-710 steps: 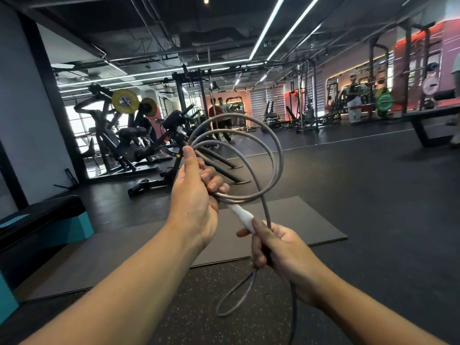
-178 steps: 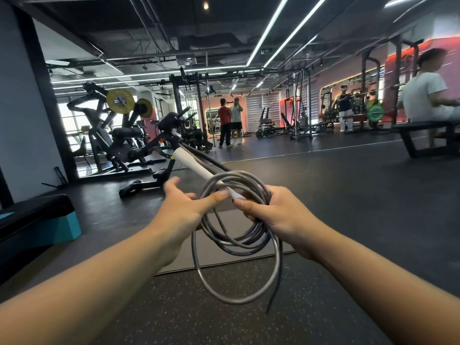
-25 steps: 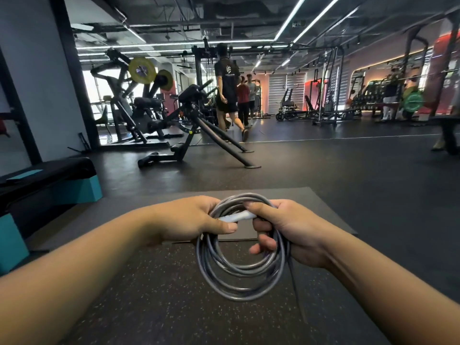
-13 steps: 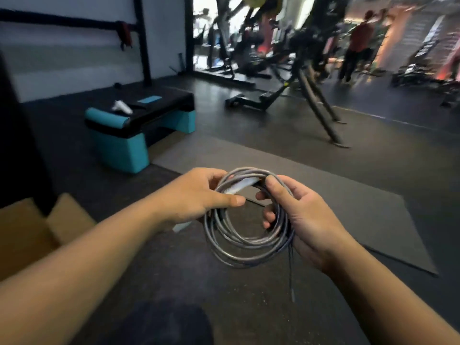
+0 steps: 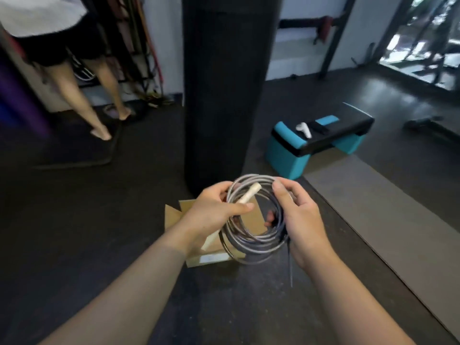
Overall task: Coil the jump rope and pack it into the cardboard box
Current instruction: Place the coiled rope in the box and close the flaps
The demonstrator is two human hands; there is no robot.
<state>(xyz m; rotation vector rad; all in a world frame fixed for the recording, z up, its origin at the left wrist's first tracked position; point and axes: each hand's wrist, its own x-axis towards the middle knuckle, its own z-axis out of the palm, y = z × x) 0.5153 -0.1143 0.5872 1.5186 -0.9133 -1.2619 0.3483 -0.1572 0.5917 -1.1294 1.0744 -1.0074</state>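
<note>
The grey jump rope (image 5: 254, 241) is wound into a tight coil of several loops, with a white handle (image 5: 249, 192) lying across its top. My left hand (image 5: 211, 215) grips the coil's left side, thumb pressed over the handle. My right hand (image 5: 298, 217) holds the right side, fingers curled round the loops. A short rope end dangles below the coil. The open cardboard box (image 5: 256, 221) sits on the dark floor directly under my hands, its flaps spread; most of it is hidden behind the coil and my left hand.
A thick black pillar (image 5: 229, 83) stands just behind the box. A teal and black step platform (image 5: 321, 141) with a small white object on it lies to the right, beside a grey mat (image 5: 388, 215). A person's bare legs (image 5: 82, 90) are at the far left.
My view has swung left and down since half a second ago, so the box now lies right below the coil. Both hands keep the same hold on the coiled rope.
</note>
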